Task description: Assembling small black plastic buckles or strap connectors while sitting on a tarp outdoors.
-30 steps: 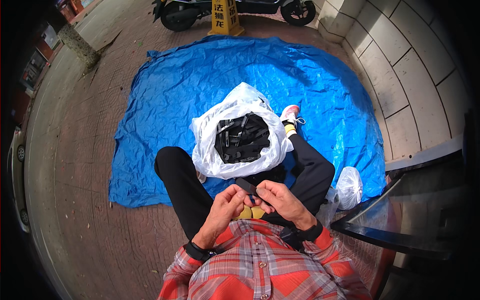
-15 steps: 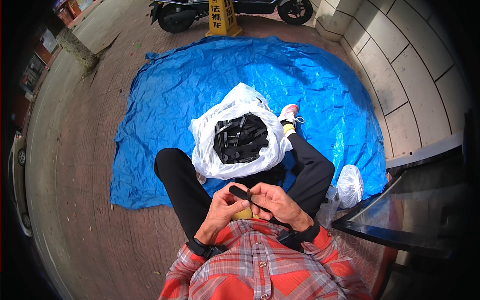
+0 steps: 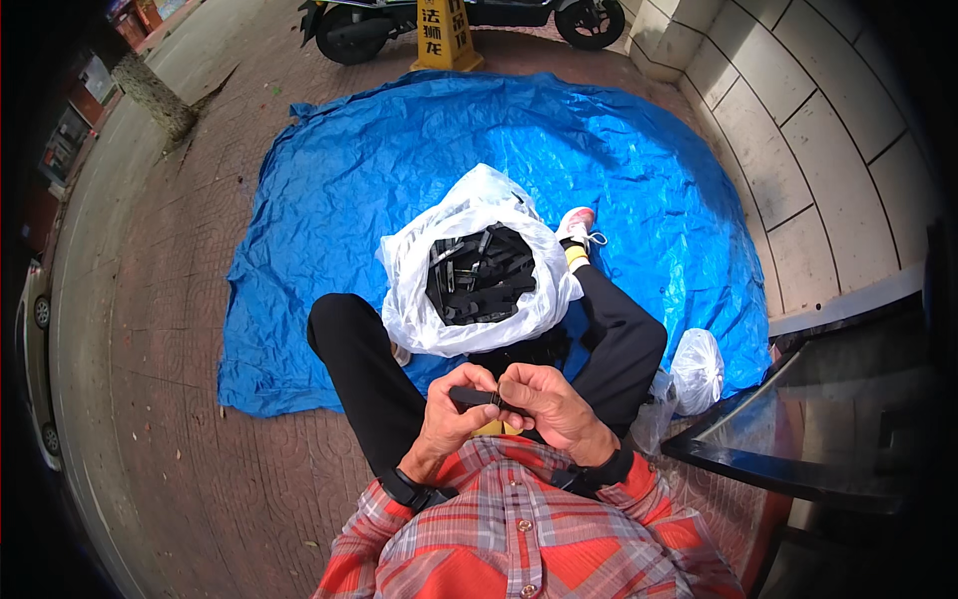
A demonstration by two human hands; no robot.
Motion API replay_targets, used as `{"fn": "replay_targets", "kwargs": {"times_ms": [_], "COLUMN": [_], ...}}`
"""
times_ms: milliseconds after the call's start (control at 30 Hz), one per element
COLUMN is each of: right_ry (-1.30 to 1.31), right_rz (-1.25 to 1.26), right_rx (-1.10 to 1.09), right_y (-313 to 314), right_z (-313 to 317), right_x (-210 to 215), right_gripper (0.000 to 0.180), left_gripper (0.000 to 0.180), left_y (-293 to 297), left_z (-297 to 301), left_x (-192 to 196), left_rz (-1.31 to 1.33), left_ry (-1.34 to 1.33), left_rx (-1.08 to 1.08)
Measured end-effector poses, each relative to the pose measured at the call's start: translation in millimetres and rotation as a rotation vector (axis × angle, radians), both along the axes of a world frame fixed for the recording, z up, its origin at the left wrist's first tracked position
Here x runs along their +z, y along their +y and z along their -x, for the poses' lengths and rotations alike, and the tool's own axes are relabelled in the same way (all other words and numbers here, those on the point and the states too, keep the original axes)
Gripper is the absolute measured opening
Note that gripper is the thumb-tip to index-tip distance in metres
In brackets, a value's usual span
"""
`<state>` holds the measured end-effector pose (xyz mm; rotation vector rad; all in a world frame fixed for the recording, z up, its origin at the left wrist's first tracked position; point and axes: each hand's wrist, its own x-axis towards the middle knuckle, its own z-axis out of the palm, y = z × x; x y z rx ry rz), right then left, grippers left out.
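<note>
Both hands meet in front of my chest, above my lap. My left hand and my right hand together pinch a small flat black piece, held roughly level between the fingertips. Just beyond the hands an open white plastic bag sits between my knees, filled with several similar black parts. I sit with legs in black trousers spread on a blue tarp. A plaid red and grey shirt covers my arms.
A smaller clear plastic bag lies by my right knee at the tarp's edge. A dark metal bench or ledge is at the right. Brick paving surrounds the tarp; a yellow sign stand and parked scooter stand far ahead.
The black piece has been turned from tilted to level between my fingers, and both hands have closed tighter around it. The bag and legs have not moved.
</note>
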<state>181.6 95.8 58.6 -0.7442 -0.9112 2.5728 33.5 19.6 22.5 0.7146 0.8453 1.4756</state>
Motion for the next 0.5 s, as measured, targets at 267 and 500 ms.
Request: {"fn": "replay_targets", "kwargs": {"times_ms": [267,500], "right_ry": [0.017,0.005], "right_rz": [0.161,0.069], "right_rx": [-0.008,0.085], "right_y": [2.3,6.3], "right_z": [-3.0,-6.7], "right_x": [3.6,-2.2], "right_gripper": [0.019,0.023], "left_gripper": [0.024,0.019], "left_y": [-0.1,2.3], "left_z": [0.8,5.3], "left_x": [0.4,20.3], "left_rz": [0.022,0.061], "left_ry": [0.053,0.119], "left_rx": [-0.023,-0.105]}}
